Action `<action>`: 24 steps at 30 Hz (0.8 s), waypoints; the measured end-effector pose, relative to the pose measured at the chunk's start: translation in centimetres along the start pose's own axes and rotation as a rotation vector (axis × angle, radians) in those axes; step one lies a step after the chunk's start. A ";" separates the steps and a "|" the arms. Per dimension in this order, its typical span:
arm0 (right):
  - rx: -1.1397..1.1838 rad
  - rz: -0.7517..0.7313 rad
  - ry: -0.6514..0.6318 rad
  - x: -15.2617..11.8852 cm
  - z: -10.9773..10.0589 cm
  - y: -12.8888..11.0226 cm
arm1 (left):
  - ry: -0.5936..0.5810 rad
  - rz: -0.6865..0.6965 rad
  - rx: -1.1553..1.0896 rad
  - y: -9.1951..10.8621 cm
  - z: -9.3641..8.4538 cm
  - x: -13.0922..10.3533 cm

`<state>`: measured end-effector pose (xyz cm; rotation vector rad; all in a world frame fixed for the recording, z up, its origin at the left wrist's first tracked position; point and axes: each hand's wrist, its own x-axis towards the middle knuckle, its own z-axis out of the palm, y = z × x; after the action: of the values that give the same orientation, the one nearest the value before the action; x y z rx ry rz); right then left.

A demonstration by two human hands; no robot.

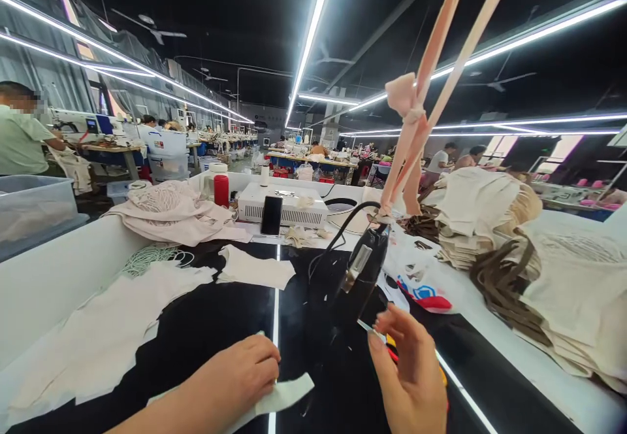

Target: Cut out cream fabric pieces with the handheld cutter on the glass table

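Over the black tabletop (196, 346), my left hand (245, 368) is closed with its fingers bent down on a pale fabric strip (291, 393), whose free end sticks out to the right. My right hand (409, 372) is curled, thumb and forefinger close together, around what look like scissors with red and yellow handles (392, 346). A thin pale tip points out past the thumb; most of the tool is hidden behind the hand. Just beyond stands a black hand-held electric tool (365, 267) with a metal plate, hanging from knotted pink fabric strips (409, 130).
Cream fabric pieces (98, 336) spread along the left, another piece (255, 268) ahead. Stacked cream cloth (482, 205) and brown strips (504, 290) line the right. A white box (249, 202), a phone (271, 215) and a red bottle (221, 189) stand at the back. Co-workers sit farther off.
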<state>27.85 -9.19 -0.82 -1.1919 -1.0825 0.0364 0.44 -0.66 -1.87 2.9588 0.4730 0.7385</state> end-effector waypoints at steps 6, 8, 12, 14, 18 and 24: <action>-0.034 -0.304 -0.575 -2.9 0.1 -0.1 | -0.075 -0.297 -0.124 -0.8 -2.0 1.4; -0.021 -0.280 -0.708 -3.2 1.9 -0.9 | -0.092 -0.431 -0.276 -1.2 -3.8 2.6; 0.021 0.099 -0.864 -3.8 6.4 -2.3 | 0.023 -0.553 -0.444 -3.1 -6.4 4.6; 0.055 0.149 -0.882 -3.8 8.7 -2.5 | 0.113 -0.605 -0.489 -4.7 -7.1 5.0; 0.096 0.185 -0.861 -2.3 12.4 -1.6 | 0.234 -0.766 -0.616 -8.0 -8.5 4.8; 0.073 0.259 -0.776 2.8 14.7 1.3 | 0.319 -0.914 -0.786 -11.1 -9.5 3.7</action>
<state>19.79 3.51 -0.54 -1.2738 -1.5637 0.7861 -4.05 10.88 6.80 1.6446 1.1125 0.9418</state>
